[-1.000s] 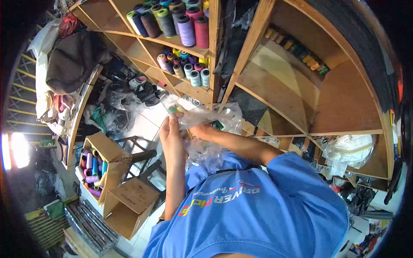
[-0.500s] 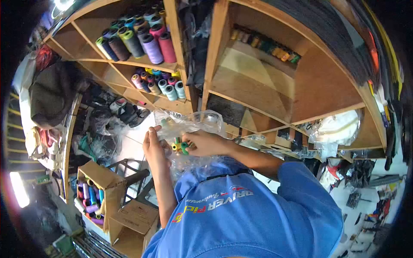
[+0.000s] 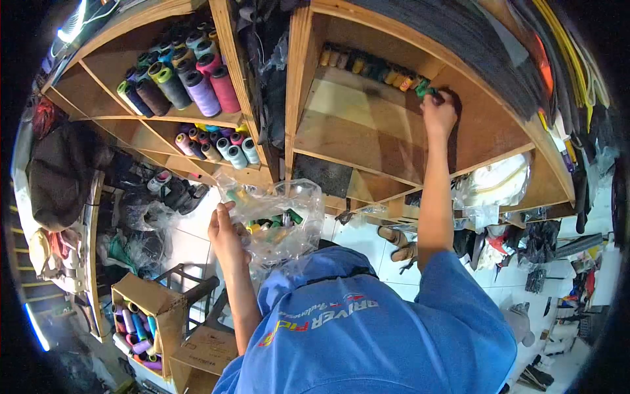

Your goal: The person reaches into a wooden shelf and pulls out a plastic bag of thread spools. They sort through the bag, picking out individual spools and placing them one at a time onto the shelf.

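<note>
My left hand (image 3: 228, 235) grips the near left edge of a clear plastic bag (image 3: 306, 202). Inside the bag lie several small thread spools (image 3: 281, 220), green, yellow and dark. My right hand (image 3: 441, 117) is stretched up to a wooden shelf, its fingers closed round a small dark spool of thread (image 3: 435, 97). That spool is at the right end of a row of small spools (image 3: 396, 77) along the back of the shelf, beside a green one. The fingers partly hide the held spool.
Larger thread cones (image 3: 200, 90) fill the shelves at left. A cardboard box (image 3: 172, 308) of spools stands lower left by a dark metal frame (image 3: 197, 289). A wooden divider (image 3: 298, 85) separates the shelf units. Sandals (image 3: 399, 243) lie on the tiled floor.
My right hand has gone from the bag up to the right end of the spool row, holding a spool. My left hand still holds the bag. The view has shifted slightly.
</note>
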`<state>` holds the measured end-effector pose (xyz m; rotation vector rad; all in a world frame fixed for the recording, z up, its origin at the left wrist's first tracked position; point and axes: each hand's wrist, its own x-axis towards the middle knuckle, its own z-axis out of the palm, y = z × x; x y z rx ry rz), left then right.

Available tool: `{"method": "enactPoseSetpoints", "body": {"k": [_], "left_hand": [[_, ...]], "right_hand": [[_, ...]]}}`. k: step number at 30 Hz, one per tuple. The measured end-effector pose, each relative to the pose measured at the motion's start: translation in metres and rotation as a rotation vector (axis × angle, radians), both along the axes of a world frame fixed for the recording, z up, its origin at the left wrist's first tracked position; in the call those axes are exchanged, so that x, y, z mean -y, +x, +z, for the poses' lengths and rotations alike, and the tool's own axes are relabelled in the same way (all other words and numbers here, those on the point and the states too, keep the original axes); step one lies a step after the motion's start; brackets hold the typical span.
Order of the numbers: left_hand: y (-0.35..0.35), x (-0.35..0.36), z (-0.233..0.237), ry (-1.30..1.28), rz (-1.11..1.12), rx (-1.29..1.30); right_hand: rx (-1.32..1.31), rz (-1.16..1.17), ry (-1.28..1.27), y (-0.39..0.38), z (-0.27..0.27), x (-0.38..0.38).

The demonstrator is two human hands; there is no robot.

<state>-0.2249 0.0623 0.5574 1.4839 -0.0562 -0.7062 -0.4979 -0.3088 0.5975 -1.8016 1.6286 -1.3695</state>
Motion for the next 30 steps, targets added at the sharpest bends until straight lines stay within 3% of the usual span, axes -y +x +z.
{"method": "enactPoseSetpoints", "body": {"k": [6, 10, 15, 21, 27, 30], "left_hand": [[0.003, -0.006, -0.014, -0.037, 0.044, 0.009], [0.004, -0.011, -0.017, -0.006, 0.066, -0.019], [0.004, -0.012, -0.019, -0.029, 0.086, -0.028], [0.001, -0.008, -0.013, 0.011, 0.098, -0.006], [0.003, -0.007, -0.018, -0.022, 0.087, -0.001], [0.004, -0.008, -0.023, -0.028, 0.084, -0.006]], "right_hand": [[-0.522, -0.14, -0.018, -0.013, -0.062, 0.113], [-0.476, -0.188, 0.267, -0.005, -0.075, 0.134], [-0.538, -0.21, 0.082, -0.007, -0.084, 0.145], [-0.486, -0.224, 0.198, 0.0, -0.072, 0.132], [-0.648, -0.274, 0.039, 0.0, -0.077, 0.109], [-0.432, -0.235, 0.237, 0.004, -0.072, 0.085]]}}
